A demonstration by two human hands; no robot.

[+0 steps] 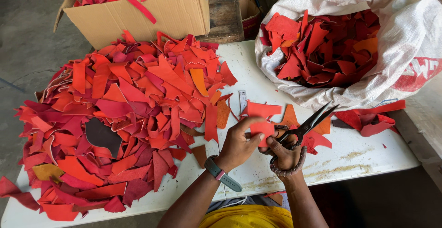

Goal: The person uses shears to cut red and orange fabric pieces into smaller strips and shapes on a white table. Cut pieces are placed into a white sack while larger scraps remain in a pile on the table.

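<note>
**Now cutting a red scrap near the front edge of the table**

Now the right hand (284, 152) holds a pair of black scissors (306, 125), with the fingers through the handles and the blades open, pointing up and to the right. Just beside it, the left hand (239, 144) is closed on a small red leather piece (262, 117), with the thumb pressed on it. This piece is lifted a little above the white table (368, 156), near the front edge and right of the middle. The blades are beside the piece and, as I judge, not yet closed on it, so the step in hand seems to be the trimming of this scrap. The next move asks that the left hand keeps the piece flat and steady, with the thumb away from the line of the blades.

Around the hands lie a few orange and red offcuts (317, 138), and some pale dust is at the front right corner. On the left half of the table there is a big loose heap of red, orange and dark red scraps (124, 117), which reaches over the left edge.

At the back right corner a white woven sack (405, 39) stands open, and it is filled with red scraps of the same kind. Behind the back left part of the table is a cardboard box (152, 14), also full of red pieces to its top.
</note>
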